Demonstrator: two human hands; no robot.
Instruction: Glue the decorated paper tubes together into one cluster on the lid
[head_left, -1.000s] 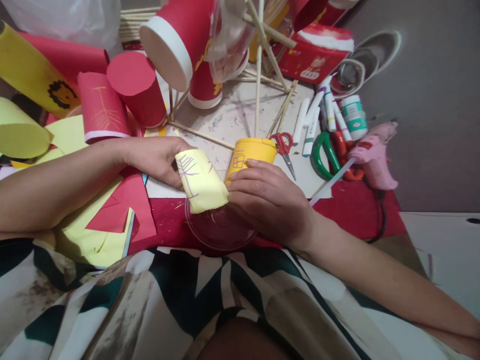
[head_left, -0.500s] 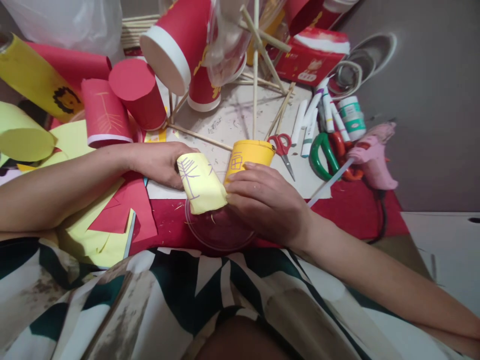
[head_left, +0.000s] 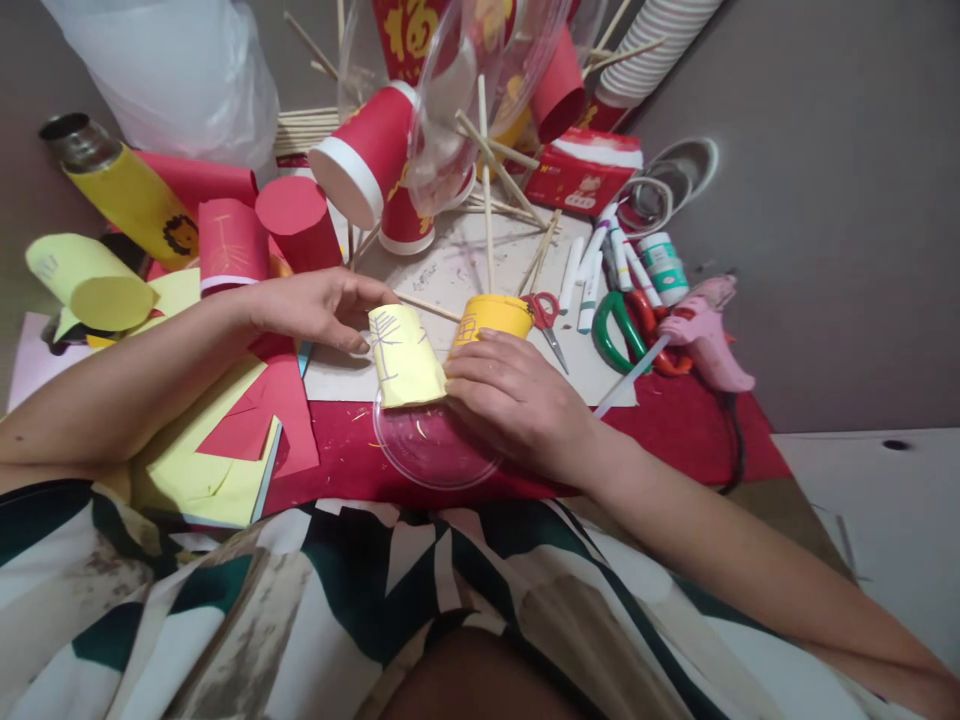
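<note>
A yellow paper-wrapped cup (head_left: 403, 355) with a purple drawing lies between my two hands, over a clear plastic lid (head_left: 435, 445). My left hand (head_left: 315, 305) pinches its left edge with curled fingers. My right hand (head_left: 514, 400) is closed against its right edge. Just behind my right hand stands a second yellow cup (head_left: 491, 318) with a small window drawn on it.
Red paper cups (head_left: 360, 165) on wooden sticks (head_left: 486, 190) rise behind. Red scissors (head_left: 544, 315), green scissors (head_left: 622, 330), markers (head_left: 592, 265), a glue bottle (head_left: 664, 265) and a pink glue gun (head_left: 709, 330) lie to the right. Red and yellow paper sheets (head_left: 217, 450) and rolls (head_left: 90, 285) are left.
The view has tilted up and pulled back, so more of the cup-and-stick structure shows. Both hands stay on the yellow cup in nearly the same pose.
</note>
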